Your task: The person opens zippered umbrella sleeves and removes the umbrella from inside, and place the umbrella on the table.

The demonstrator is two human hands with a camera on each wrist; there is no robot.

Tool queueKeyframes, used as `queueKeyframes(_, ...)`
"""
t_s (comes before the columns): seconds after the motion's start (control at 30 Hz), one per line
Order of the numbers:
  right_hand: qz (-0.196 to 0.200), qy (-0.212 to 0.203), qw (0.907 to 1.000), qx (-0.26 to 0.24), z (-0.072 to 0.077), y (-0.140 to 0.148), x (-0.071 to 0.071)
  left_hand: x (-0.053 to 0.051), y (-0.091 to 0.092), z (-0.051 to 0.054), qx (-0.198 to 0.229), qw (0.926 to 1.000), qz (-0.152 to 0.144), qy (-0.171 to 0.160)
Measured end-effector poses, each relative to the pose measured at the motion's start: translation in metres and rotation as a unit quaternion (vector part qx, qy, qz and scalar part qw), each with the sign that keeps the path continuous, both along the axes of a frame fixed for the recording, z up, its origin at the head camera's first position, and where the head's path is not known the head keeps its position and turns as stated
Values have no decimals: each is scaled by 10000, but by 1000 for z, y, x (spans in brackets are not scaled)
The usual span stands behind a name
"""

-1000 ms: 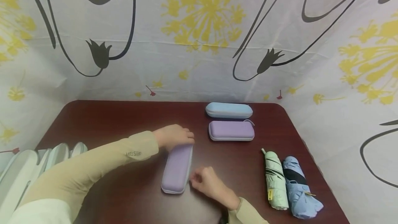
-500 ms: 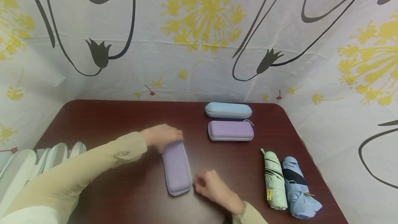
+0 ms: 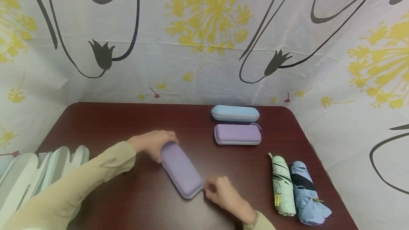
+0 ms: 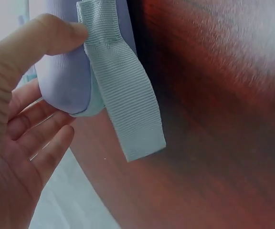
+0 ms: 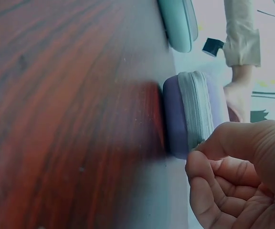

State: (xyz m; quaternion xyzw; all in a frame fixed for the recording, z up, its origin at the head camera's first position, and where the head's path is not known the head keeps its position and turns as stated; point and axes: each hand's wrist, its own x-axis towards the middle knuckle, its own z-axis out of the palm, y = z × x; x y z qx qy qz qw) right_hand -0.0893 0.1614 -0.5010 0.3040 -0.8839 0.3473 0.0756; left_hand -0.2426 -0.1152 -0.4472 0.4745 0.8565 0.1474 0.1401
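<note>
A purple zip case (image 3: pixel 182 169) lies slantwise on the dark red-brown table (image 3: pixel 134 194), its far end to the left. My left hand (image 3: pixel 153 144) grips that far end, thumb on one side and fingers round the other. From this end hangs a grey-green ribbon loop (image 4: pixel 128 95), seen in the left wrist view. At the near right corner my right hand (image 3: pixel 222 192) pinches at the zipper (image 5: pixel 195 109) with thumb and curled index finger. The zipper pull itself is mostly hidden by the fingertips. Whether the zipper is part-way undone, I cannot tell.
Another purple case (image 3: pixel 238 134) and a light blue case (image 3: pixel 235 113) lie at the back. A folded green umbrella (image 3: pixel 283 187) and a folded blue umbrella (image 3: pixel 308 194) lie on the right. Pale upright holders (image 3: pixel 62 162) stand at the left, partly behind the left sleeve.
The case has turned, its far end swinging left with my left hand and its near end shifting slightly right. My right hand has moved a little right, staying at the near corner.
</note>
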Motion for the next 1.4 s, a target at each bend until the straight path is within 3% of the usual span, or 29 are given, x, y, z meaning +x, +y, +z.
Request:
queueKeyframes(0.17, -50, -18, 10000, -83, 0, 0, 3, 2, -9, -9, 430, 9984, 251, -285)
queueKeyframes(0.47, -58, -451, 9988, -174, 0, -1, 7, 10, -22, -29, 1186, 9908, 553, -331)
queueKeyframes(0.73, -245, -98, 9996, -128, 3, 2, 8, 26, -29, -42, 1919, 9773, 869, -216)
queueKeyframes(1.03, -470, -395, 9981, 54, 5, 10, 4, 46, -31, -58, 2365, 9613, 1413, -4)
queueKeyframes(1.2, -428, -200, 9987, -201, 2, 12, 3, 52, -30, -63, 2709, 9497, 1562, 145)
queueKeyframes(1.4, -360, -191, 9979, -505, -2, 15, 0, 59, -29, -67, 2813, 9424, 1804, 133)
